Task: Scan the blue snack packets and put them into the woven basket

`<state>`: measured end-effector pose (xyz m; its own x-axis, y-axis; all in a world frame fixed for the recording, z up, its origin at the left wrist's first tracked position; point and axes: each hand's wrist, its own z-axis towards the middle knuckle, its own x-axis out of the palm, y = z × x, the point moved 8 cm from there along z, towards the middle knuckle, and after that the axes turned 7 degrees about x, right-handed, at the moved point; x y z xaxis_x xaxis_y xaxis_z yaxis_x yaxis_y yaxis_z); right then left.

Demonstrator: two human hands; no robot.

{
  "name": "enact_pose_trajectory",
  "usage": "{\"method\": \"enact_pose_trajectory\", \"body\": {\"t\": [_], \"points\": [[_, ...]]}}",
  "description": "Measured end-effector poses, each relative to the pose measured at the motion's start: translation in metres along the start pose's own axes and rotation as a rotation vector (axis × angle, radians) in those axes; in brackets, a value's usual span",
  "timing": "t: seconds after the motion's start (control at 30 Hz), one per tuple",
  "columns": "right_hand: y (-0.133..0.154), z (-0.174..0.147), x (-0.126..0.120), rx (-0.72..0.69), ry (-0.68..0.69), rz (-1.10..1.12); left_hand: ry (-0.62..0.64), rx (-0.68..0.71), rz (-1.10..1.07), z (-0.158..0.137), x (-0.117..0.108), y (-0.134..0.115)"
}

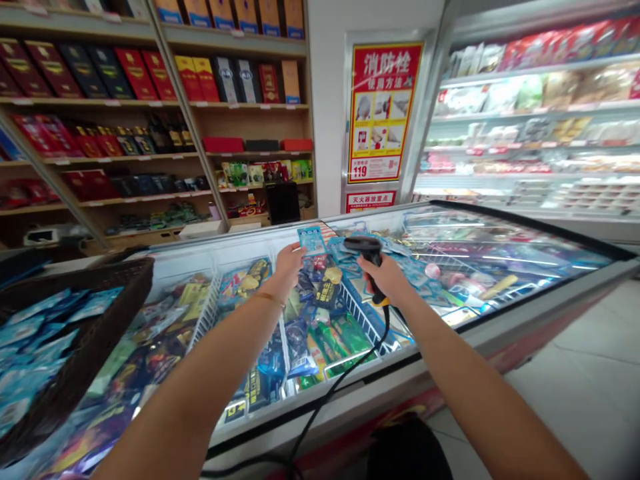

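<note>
Through the head camera I had both hands out over the freezer [383, 393]. My left hand [290, 265] was clamped on a flat blue packet [313, 241], pinching it near its lower left, with a thin bracelet [270, 296] at that wrist. My right hand [386, 272] was wrapped around the grip of a black scanner [365, 248], its head turned toward the packet, the two apart. From the grip a black cord [347, 369] ran down across the freezer's front edge. Under my hands I saw wrapped packs [340, 337] between white wire dividers [359, 313], and more blue packets [400, 250] lay just beyond the scanner. A dark basket [137, 280] of similar sachets [50, 327] stood at my left. Ahead, a red poster [385, 107] hung between box-filled shelves [255, 107] and a lit fridge [530, 113].
</note>
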<state>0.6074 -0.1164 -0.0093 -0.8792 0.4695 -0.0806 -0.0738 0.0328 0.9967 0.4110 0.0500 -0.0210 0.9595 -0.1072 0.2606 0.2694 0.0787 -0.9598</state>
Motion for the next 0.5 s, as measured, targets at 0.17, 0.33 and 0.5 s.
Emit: {"method": "enact_pose_trajectory", "body": {"t": [0.17,0.33,0.5], "points": [[-0.008,0.002,-0.084,0.091,-0.191,0.113,0.173,-0.096,0.023,-0.007,0.118,0.015],[-0.014,-0.005,-0.131,0.108,-0.298,0.116,0.165,-0.127,0.129,-0.014,0.176,0.038],[-0.025,-0.004,-0.141,0.098,-0.289,0.117,0.178,-0.097,0.252,-0.014,0.190,0.050]]}}
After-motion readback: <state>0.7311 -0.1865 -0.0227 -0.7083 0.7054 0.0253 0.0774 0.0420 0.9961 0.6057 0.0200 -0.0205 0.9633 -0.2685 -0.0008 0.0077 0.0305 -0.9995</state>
